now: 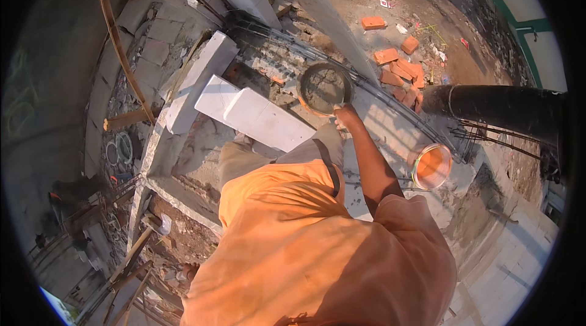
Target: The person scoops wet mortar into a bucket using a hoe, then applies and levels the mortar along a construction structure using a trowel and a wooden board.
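Observation:
My right hand (347, 117) is closed at the near right rim of a round pan (303, 105) and appears to grip it. Grey wet mortar (325, 86) lies inside the pan. The hand hides part of the rim, and whatever its fingers cover cannot be seen. My right arm reaches forward from the shoulder. My left hand does not show; my orange shirt covers that side. Just left of the pan, in front of my legs, white blocks (268, 119) form a low row. Another white block (201, 82) stands beyond their left end.
An orange-and-white bucket (432, 166) stands to my right. Steel rods (403, 109) run diagonally past the pan, beside a slanting concrete post (323, 11). Several red bricks (403, 72) lie beyond, near a thick black pipe (494, 109). A hammer (146, 234) and rubble lie at left.

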`<action>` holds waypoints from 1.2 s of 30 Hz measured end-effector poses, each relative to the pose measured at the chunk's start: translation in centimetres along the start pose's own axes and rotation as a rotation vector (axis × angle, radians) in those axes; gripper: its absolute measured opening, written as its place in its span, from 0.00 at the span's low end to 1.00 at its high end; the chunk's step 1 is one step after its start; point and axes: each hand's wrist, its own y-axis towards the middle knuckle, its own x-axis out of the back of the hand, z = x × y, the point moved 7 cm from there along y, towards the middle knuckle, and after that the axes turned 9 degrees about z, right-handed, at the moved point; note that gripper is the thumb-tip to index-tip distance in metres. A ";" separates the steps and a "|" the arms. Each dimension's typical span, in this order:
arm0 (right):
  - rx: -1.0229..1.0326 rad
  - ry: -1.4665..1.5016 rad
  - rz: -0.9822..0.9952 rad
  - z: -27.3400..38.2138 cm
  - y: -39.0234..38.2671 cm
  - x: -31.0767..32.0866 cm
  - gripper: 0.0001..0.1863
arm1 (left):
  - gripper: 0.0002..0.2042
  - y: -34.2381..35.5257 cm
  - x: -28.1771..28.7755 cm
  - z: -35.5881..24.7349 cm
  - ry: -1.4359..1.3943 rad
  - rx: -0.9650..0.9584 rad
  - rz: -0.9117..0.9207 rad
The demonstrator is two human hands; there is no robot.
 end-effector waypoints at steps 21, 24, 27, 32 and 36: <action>-0.054 -0.394 -0.382 5.5 5.9 -8.6 0.18 | 0.19 -1.8 23.1 -23.5 -0.831 -0.681 -0.155; -0.029 -0.590 -0.376 5.5 7.3 -8.5 0.17 | 0.20 2.7 18.9 -22.3 -0.482 -0.556 -0.138; -0.034 -0.626 -0.301 2.9 10.2 -8.4 0.16 | 0.20 3.5 17.1 -20.6 -0.516 -0.487 -0.109; 0.004 -0.407 -0.290 -4.7 11.9 -6.1 0.18 | 0.21 5.1 15.1 -21.0 -0.754 -0.427 0.065; 0.039 -0.992 -0.322 -0.2 10.6 -5.9 0.20 | 0.22 7.7 14.4 -24.7 -0.723 -0.444 0.131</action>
